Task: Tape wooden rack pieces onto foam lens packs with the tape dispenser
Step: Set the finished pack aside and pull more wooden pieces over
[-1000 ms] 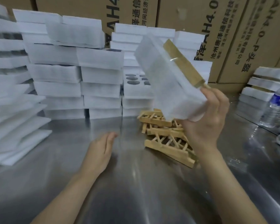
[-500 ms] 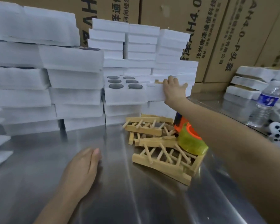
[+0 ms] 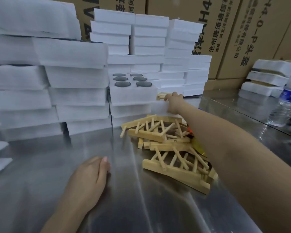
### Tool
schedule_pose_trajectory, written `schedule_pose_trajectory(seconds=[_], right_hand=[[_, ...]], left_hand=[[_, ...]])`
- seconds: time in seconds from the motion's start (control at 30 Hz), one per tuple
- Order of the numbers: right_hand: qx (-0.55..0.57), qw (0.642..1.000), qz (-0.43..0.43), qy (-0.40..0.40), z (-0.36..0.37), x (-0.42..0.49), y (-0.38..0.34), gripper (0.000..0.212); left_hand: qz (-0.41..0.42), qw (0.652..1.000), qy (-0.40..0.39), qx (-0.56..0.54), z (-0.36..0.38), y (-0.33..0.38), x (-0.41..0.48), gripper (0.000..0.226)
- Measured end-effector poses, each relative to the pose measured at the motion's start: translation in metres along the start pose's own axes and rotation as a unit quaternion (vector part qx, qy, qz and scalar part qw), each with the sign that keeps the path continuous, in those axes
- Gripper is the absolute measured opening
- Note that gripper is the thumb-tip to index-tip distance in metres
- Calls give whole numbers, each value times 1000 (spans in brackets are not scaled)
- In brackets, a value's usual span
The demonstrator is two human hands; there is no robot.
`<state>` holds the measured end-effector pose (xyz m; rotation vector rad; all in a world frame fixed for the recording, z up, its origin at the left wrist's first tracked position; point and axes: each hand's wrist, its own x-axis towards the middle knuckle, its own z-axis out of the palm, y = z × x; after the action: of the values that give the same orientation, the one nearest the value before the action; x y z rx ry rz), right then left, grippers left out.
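My right hand (image 3: 174,104) reaches far forward and grips the end of a white foam lens pack (image 3: 159,108) with a wooden rack piece (image 3: 161,95) on top. The pack sits low beside the foam stacks. A loose pile of wooden rack pieces (image 3: 166,148) lies on the metal table under my right forearm. Only orange and yellow bits of the tape dispenser (image 3: 197,146) show behind that arm. My left hand (image 3: 92,174) rests flat on the table and holds nothing. An uncovered foam pack (image 3: 133,96) shows several dark round lenses.
Tall stacks of white foam packs (image 3: 71,73) fill the left and back of the steel table (image 3: 40,165). Cardboard boxes (image 3: 225,31) stand behind. At right are more foam packs (image 3: 267,76) and a water bottle (image 3: 286,105).
My right hand carried the foam pack with its wooden piece from mid-air to the back stacks, then lowered it further. My left hand stayed on the table.
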<state>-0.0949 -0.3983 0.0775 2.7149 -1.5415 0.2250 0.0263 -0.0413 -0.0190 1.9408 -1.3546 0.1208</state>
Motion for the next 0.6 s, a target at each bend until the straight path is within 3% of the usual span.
schedule_pose_trajectory(seconds=[0.13,0.27,0.37,0.43,0.53,0.6], right_hand=[[0,996,18,86,9,-9,-2,54],[7,992,73,104,9,-15,-14,55],[-14,991,82,103,3,-20,-18,31],[31,990,108,82,9,-25,-24,11],[161,980,114,4,29,-31,-36,41],[183,977,104,-29,32,-35,-40,45]], left_hand=[[6,1000,-7,-1,0,1,-1,66],[-5,1000,-2,-18,-1,0,0,64],[-9,1000,3,-23,-2,-1,-1,60],[-13,1000,2,-21,-2,-1,-1,54],[-17,1000,3,-18,0,-1,0,50],[-14,1000,2,-20,0,-2,0,50]])
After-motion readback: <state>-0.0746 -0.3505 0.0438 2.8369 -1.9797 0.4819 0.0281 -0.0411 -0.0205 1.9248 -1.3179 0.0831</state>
